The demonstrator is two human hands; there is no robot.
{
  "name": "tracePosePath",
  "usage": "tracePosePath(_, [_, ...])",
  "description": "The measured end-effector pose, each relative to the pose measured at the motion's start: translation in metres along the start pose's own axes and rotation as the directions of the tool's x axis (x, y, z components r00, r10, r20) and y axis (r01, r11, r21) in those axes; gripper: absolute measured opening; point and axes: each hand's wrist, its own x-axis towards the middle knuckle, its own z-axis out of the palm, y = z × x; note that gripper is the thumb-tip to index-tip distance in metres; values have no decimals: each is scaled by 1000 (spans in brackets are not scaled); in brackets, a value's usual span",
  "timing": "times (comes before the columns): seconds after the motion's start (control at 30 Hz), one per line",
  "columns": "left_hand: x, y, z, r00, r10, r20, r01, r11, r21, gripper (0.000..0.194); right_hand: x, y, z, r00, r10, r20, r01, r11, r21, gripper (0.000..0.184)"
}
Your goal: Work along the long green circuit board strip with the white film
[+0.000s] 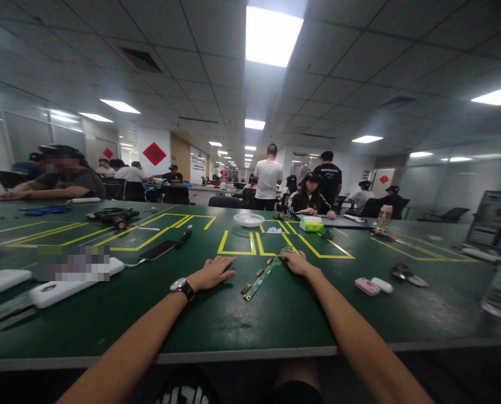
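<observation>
Right hand (pixel 295 262), just off the middle towards two o'clock, pinches the far end of a long, narrow green circuit board (pixel 262 280) between thumb and fingers. Left hand (pixel 212 273), at nine o'clock, lies loose and empty, palm down, just beside the board; a round wristwatch with a dark strap (pixel 183 289) circles its wrist. The board sits in the middle, slanting from one o'clock to seven, with metallic-looking connectors along its left edge. Whether its near end touches the table cannot be told. A light pinch on the bare edges, clear of those connectors, would seem the safest hold, with the free hand steadying the near end.

Underneath spreads a glossy dark green table (pixel 216 331) marked with yellow tape outlines (pixel 237 253). A shallow, clear bowl (pixel 249 220) stands at twelve o'clock, a green-and-white packet (pixel 311 225) at one, a small pink case (pixel 367 287) at three, a white oblong device (pixel 82 285) at nine and a black phone (pixel 160 251) towards ten. Beyond, people sit and stand in a long office under bright ceiling panels (pixel 273 36).
</observation>
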Motion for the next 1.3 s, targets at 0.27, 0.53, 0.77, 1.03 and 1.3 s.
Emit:
tracePosePath(0.27, [2, 1, 6, 997, 71, 12, -71, 997, -7, 57, -7, -116, 3, 795, -600, -93, 606, 777, 172, 55])
tracePosePath(0.53, [3, -1, 7, 995, 76, 59, -77, 997, 10, 61, -7, -89, -21, 964, -169, -207, 185, 981, 63, 37])
tracePosePath(0.77, [3, -1, 6, 996, 67, 63, -67, 998, 5, 61, -20, -11, -25, 924, 361, -124, -370, 927, -54, 27])
tracePosePath(1.03, [3, -1, 7, 996, 75, 44, -75, 997, 9, 61, -3, -80, -7, 990, -130, -61, 137, 982, 128, 19])
tracePosePath(1.3, [4, -1, 8, 996, 62, 63, -64, 998, 18, 59, -8, -114, 1, 937, -313, -157, 334, 933, 134, 21])
